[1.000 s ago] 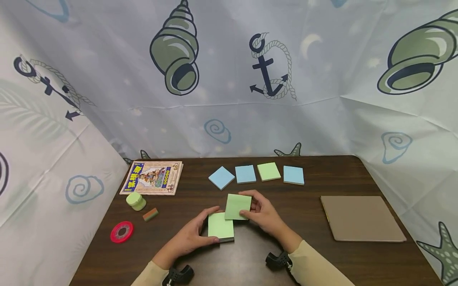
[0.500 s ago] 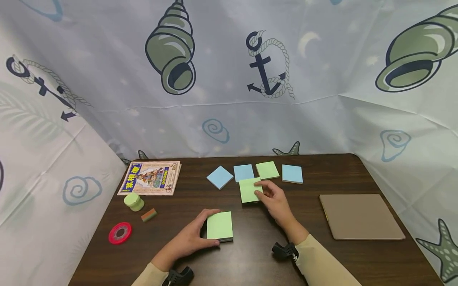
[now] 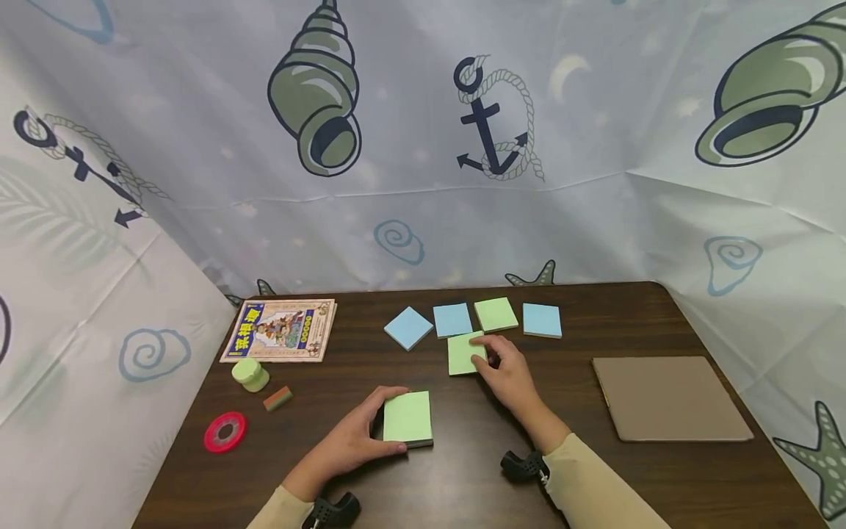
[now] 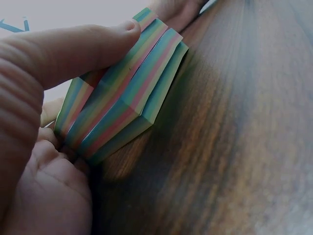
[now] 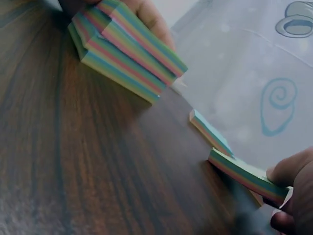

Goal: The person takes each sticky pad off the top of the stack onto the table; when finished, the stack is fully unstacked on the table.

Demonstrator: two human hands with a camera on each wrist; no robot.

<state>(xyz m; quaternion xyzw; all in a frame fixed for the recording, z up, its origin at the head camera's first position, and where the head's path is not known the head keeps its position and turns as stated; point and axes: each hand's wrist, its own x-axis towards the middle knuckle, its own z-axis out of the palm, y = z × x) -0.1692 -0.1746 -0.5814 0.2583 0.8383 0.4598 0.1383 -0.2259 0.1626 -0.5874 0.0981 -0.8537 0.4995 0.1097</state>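
My left hand (image 3: 357, 435) grips a stack of sticky note pads (image 3: 407, 417), green on top, with the thumb along the near side and fingers round the far left. In the left wrist view the striped pads (image 4: 129, 88) lie in uneven layers, several high. My right hand (image 3: 514, 378) pinches a single green sticky note pad (image 3: 464, 355) by its right edge, thumb on top. The right wrist view has this pad (image 5: 247, 174) slightly tilted, close over the table. Just behind it runs a row: two blue pads (image 3: 408, 328), a green pad (image 3: 496, 314) and another blue pad (image 3: 542, 321).
At the back left lies a picture booklet (image 3: 280, 330). Nearer stand a light green round container (image 3: 250, 374), a small striped block (image 3: 277, 398) and a red ring-shaped roll (image 3: 225, 432). A flat brown board (image 3: 670, 399) lies on the right. A printed curtain (image 3: 423, 147) hangs behind.
My right hand has carried the green pad from over the stack back and right, to the front of the row, and lowered it slightly. The left hand stays on the stack.
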